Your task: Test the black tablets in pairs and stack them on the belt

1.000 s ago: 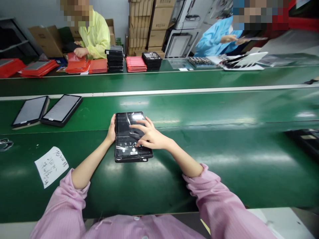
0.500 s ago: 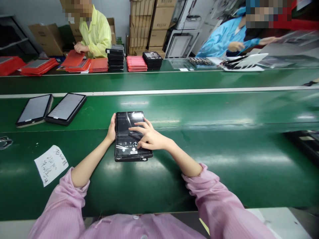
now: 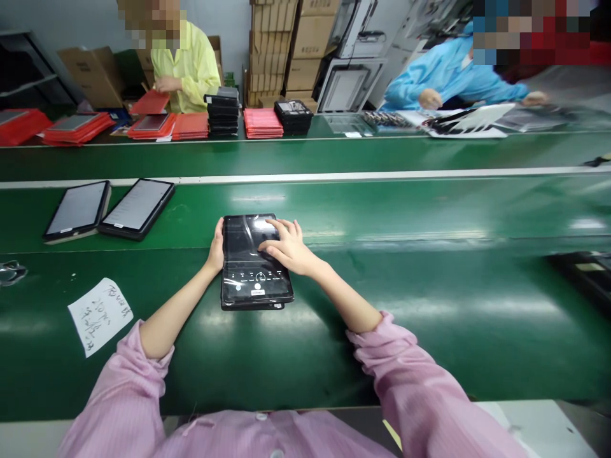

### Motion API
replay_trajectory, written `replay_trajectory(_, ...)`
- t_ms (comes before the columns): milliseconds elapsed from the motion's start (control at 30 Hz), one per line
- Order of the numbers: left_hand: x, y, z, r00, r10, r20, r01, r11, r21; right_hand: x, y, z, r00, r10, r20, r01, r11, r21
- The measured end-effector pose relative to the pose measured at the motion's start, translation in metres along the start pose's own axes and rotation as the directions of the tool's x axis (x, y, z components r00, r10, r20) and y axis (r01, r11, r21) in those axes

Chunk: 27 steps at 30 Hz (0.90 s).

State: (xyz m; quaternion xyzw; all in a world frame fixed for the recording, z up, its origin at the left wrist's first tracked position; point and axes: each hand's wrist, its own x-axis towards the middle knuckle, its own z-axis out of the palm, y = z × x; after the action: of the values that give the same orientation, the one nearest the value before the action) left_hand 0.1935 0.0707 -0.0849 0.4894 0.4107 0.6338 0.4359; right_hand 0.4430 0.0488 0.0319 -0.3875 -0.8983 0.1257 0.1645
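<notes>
A black tablet (image 3: 252,261) with a dark screen lies before me, on top of another black slab whose lower edge shows underneath. A row of small icons, a circle and a white label appear near its bottom edge. My left hand (image 3: 217,248) grips the left edge, thumb side showing and the other fingers mostly hidden. Over the upper right part of the screen, my right hand (image 3: 289,248) is open with fingers spread, the thumb and fingertips at or just above the glass; contact is hard to tell.
Two lit tablets, one (image 3: 79,207) partly against another (image 3: 138,207), rest at left on the green bench (image 3: 382,280). A handwritten paper (image 3: 100,318) lies nearer. Across the bench, people in yellow (image 3: 186,63) and blue (image 3: 420,73) work behind red sleeves (image 3: 262,123) and stacked black devices (image 3: 223,113).
My right hand has moved up the screen from the icon row toward the upper right. More icons are now visible. My left hand stays at the tablet's edge.
</notes>
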Motion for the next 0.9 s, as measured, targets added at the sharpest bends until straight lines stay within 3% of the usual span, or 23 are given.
replay_trajectory(167,0.001,-0.004,0.0,1.0,0.006,-0.006,-0.006,0.999,-0.047,0.023,-0.025,0.012,0.995,-0.061,0.081,0.065,0.997,-0.046)
replay_trajectory(267,0.002,-0.003,0.0,1.0,0.006,-0.011,-0.006,0.997,-0.081,0.027,-0.03,0.006,0.997,-0.071,0.04,0.073,0.997,-0.039)
replay_trajectory(400,0.004,-0.002,0.002,1.0,-0.006,-0.022,0.004,0.993,-0.116,0.008,-0.033,-0.015,0.997,-0.043,-0.061,0.04,0.998,-0.047)
replay_trajectory(500,0.004,-0.002,0.003,0.999,-0.018,-0.051,0.011,0.991,-0.132,-0.021,-0.061,-0.021,0.998,-0.057,0.023,0.057,0.998,-0.029)
replay_trajectory(567,0.005,0.0,0.004,0.996,-0.041,-0.084,0.028,0.988,-0.15,-0.043,-0.09,-0.009,0.973,-0.138,0.182,0.13,0.99,0.055)
replay_trajectory(667,0.005,0.003,0.004,0.99,-0.076,-0.118,0.056,0.984,-0.168,-0.072,-0.128,0.032,0.892,-0.272,0.362,0.203,0.955,0.216)
replay_trajectory(733,0.006,0.006,0.003,0.988,-0.086,-0.126,0.065,0.984,-0.164,-0.079,-0.135,0.062,0.902,-0.231,0.365,0.177,0.969,0.175)
replay_trajectory(800,0.007,0.01,0.002,0.979,-0.115,-0.17,0.083,0.98,-0.182,-0.075,-0.127,0.082,0.945,-0.11,0.309,0.091,0.993,0.078)
replay_trajectory(900,0.01,0.014,0.0,0.949,-0.169,-0.266,0.107,0.967,-0.233,-0.055,-0.1,0.09,0.976,0.011,0.216,-0.013,1.0,0.011)
